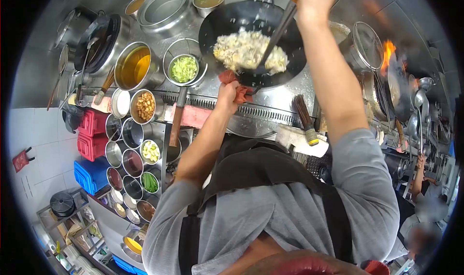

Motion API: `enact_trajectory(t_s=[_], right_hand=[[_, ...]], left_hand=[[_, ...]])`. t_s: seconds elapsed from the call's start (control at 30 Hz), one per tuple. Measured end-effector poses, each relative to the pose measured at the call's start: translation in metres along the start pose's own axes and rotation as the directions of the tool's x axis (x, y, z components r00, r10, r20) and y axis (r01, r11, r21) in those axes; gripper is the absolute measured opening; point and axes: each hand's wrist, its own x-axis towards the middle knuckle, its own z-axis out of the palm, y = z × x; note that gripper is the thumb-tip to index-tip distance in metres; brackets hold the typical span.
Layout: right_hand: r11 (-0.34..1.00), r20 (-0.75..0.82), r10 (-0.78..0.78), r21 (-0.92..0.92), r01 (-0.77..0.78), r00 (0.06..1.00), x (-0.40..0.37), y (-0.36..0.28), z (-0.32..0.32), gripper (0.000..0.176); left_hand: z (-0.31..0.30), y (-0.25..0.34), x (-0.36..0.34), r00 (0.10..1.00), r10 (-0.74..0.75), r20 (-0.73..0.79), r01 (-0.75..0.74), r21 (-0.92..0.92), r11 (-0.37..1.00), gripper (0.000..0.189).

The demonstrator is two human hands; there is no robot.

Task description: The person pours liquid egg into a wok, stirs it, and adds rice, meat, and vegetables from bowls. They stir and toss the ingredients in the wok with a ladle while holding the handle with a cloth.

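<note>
A black wok [293, 76] sits on the steel stove, with a heap of pale fried rice [241, 50] inside and some grains in the air above it. My left hand [227, 95] is closed on a folded red cloth [242, 96] at the wok's near edge; the part of the wok under the cloth is hidden. High at the top, my right hand [314, 4] wraps round the handle of a long wok spatula [279, 33]. The spatula's lower end reaches into the rice. Left of the wok, a bowl of chopped greens [184, 69] rests in a strainer.
A pot of oil [137, 67] and several ingredient tins, one holding green beans [150, 182], stand at left. A bamboo brush [304, 115] lies right of my left hand. Flames [388, 55] rise at a second wok [398, 89] on the right, where other people stand.
</note>
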Motion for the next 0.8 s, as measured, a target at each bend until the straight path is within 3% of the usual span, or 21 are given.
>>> enact_trajectory(t_s=[0.07,0.1,0.13,0.2,0.27,0.3,0.4,0.43,0.53,0.6,0.67,0.73,0.77,0.8], right_hand=[[0.947,-0.022,-0.297,-0.131,0.292,0.955,0.009,0.043,0.000,0.018],[0.984,0.013,-0.174,-0.046,0.175,0.985,-0.002,0.019,-0.002,0.018],[0.977,0.013,-0.203,-0.055,0.204,0.979,0.006,-0.001,-0.006,0.018],[0.976,-0.099,-0.219,-0.005,0.219,0.971,0.018,-0.029,-0.019,0.019],[0.905,0.039,-0.378,0.225,0.361,0.925,0.031,-0.049,-0.033,0.018],[0.892,0.029,-0.406,0.229,0.390,0.913,0.029,-0.063,-0.033,0.018],[0.896,0.009,-0.384,0.244,0.371,0.923,0.037,-0.095,-0.039,0.018],[0.875,0.073,-0.440,0.260,0.408,0.895,0.041,-0.098,-0.044,0.018],[0.894,0.108,-0.403,0.258,0.366,0.909,0.043,-0.072,-0.036,0.020],[0.964,-0.061,-0.266,-0.027,0.265,0.962,0.041,0.004,-0.025,0.022],[0.991,0.040,-0.072,0.115,0.067,0.997,0.026,0.084,-0.014,0.022],[0.999,0.178,0.002,0.044,-0.010,0.984,0.049,0.083,-0.008,0.021],[0.999,0.170,0.007,0.038,-0.014,0.985,0.054,0.078,-0.006,0.021],[1.000,0.204,0.021,-0.005,-0.020,0.979,0.067,0.069,0.002,0.018]], left_hand=[[-0.012,-0.024,0.014,0.997,0.075,-0.005,-0.075,-0.014,0.997,0.027],[-0.004,-0.026,-0.031,0.997,0.074,-0.011,-0.074,-0.010,0.997,0.045],[-0.019,-0.038,-0.042,0.987,0.146,0.060,-0.150,0.076,0.986,0.049],[-0.017,-0.029,-0.064,0.989,0.147,0.024,-0.148,0.030,0.989,0.034],[0.000,0.001,-0.047,0.996,0.078,-0.041,-0.078,0.002,0.997,0.032],[0.008,0.017,-0.030,0.996,0.007,-0.094,-0.009,-0.015,1.000,0.030],[-0.005,-0.003,0.050,0.996,0.084,0.009,-0.084,0.024,0.996,0.025],[-0.009,-0.009,0.062,0.996,0.086,0.015,-0.086,0.013,0.996,0.025],[-0.007,-0.014,0.080,0.996,0.075,0.039,-0.076,0.028,0.997,0.026],[-0.005,-0.012,0.079,0.995,0.091,0.034,-0.093,0.064,0.994,0.029],[-0.015,-0.025,0.094,0.993,0.109,0.034,-0.111,0.060,0.992,0.032],[-0.017,-0.025,0.096,0.998,0.068,-0.016,-0.067,0.039,0.997,0.036],[-0.020,-0.031,0.093,0.998,0.059,-0.014,-0.058,0.044,0.997,0.036],[-0.018,-0.030,0.098,0.993,0.120,-0.014,-0.119,0.067,0.991,0.038]])
